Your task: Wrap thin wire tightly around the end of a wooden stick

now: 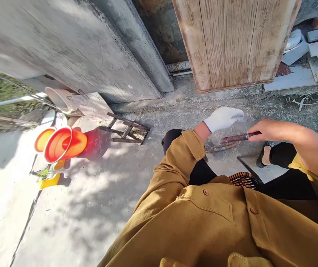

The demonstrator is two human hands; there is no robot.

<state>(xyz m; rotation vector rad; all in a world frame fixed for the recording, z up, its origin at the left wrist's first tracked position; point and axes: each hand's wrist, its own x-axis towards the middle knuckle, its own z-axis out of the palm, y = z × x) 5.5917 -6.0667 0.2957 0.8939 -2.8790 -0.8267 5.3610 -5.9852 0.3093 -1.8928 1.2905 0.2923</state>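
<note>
A white knitted glove covers my left hand [225,118], whose fingertips are pinched together. From them a thin pale wire [245,127] runs to a dark reddish-brown wooden handle [232,138]. Several turns of the wire circle that handle near my right fingers. My right hand [271,130] is bare and closed around the handle's right end. Just below the handle shows a lighter brown curved stick [227,147]; whether the two are joined I cannot tell.
Orange buckets [72,142] stand on the concrete to the left, near a small wooden stool frame [128,129]. Ahead is a wooden plank door [228,40]. White tiles [295,78] are piled at the right. An orange-and-black woven seat [244,178] shows beneath me.
</note>
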